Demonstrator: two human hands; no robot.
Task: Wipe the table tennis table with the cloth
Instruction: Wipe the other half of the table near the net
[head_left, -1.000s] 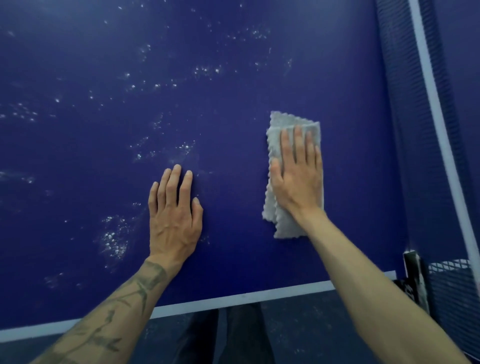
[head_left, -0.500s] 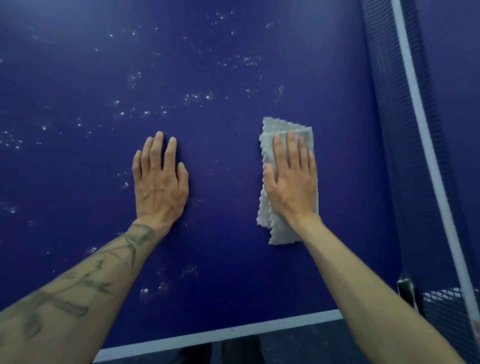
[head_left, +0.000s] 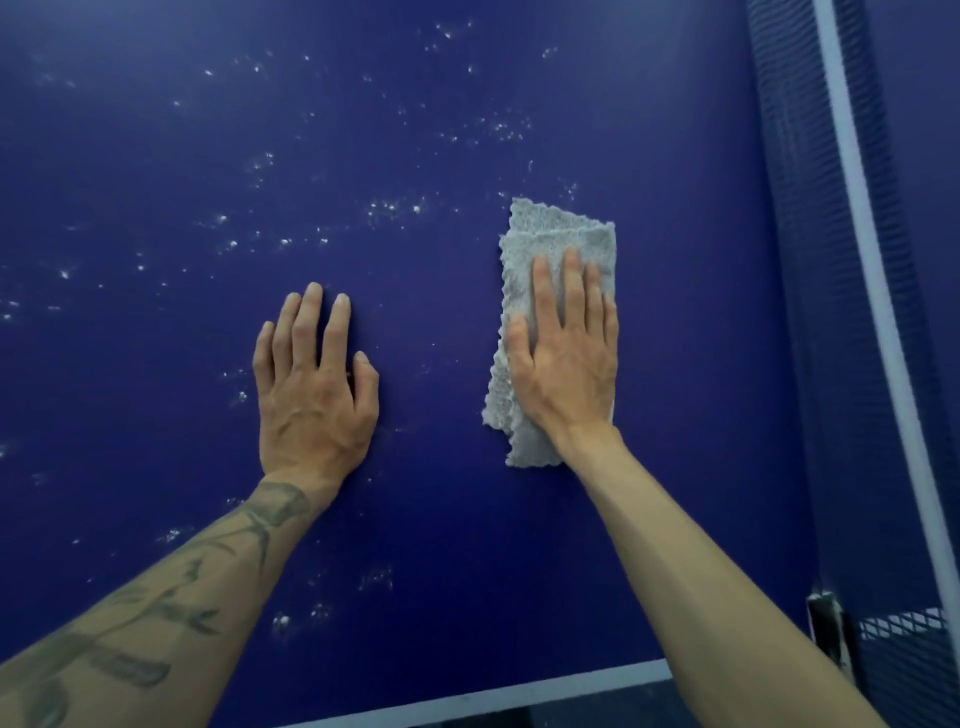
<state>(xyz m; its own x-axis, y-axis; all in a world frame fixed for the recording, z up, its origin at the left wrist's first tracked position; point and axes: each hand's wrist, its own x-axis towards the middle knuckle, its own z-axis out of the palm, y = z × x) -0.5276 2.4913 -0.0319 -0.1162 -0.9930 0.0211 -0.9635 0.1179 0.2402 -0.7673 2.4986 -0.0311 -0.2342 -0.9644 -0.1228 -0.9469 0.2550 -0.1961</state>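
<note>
The person's leaning over a dark blue table (head_left: 467, 130), both hands palm-down on it. The cloth (head_left: 556, 244) is a grey fuzzy one with a wavy cut edge, folded into a long strip. It's lying flat on the table, over toward the net side, with its long side pointing away from the near edge.

The right hand (head_left: 563, 358) is pressed flat on top of the cloth. Its fingers are straight and close together and its thumb is out along the cloth's left edge, so nothing's curled or gripping. The far end of the cloth sticks out past the fingertips, and the near end pokes out from under the wrist.

The left hand (head_left: 311, 395) is flat on bare table beside the cloth, not touching it. Its fingers are straight too, with a bit of a gap between two of them and the thumb tucked alongside. That forearm (head_left: 156, 613) has dark tattoo work on it.

There are plenty of little white specks (head_left: 395, 208) scattered across the table, mostly past the hands and off to the left, plus a few between the arms toward the near edge.

A white line (head_left: 519, 686) runs along the near edge. The net (head_left: 810, 260), dark mesh with a white band, runs down the right side, and a bracket (head_left: 826, 629) sits at its near end.
</note>
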